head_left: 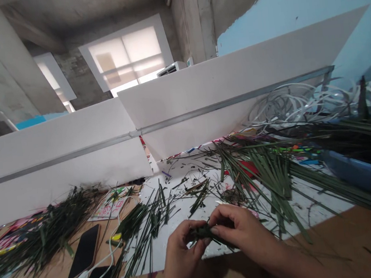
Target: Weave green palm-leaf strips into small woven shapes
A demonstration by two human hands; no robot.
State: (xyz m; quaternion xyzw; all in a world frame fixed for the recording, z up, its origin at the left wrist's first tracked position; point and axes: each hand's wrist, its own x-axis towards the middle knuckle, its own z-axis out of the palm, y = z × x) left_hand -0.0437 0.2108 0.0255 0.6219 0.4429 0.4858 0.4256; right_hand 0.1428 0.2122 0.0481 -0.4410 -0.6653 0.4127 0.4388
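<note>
Between our left hand [181, 245] and right hand [236, 224], we pinch a small dark-green leaf piece [203, 232] above the white sheet [327, 212]. We seem to be folding or weaving, though blur obscures which; the next move calls for steady fingertips. Loose green strips [272, 174] lie beyond.

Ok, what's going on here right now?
A person's left hand and right hand together pinch a small green leaf piece over the near part of a white sheet. Loose strips lie scattered on the sheet. More long leaves spread to the right, near a blue tub; a phone lies to the left.
</note>
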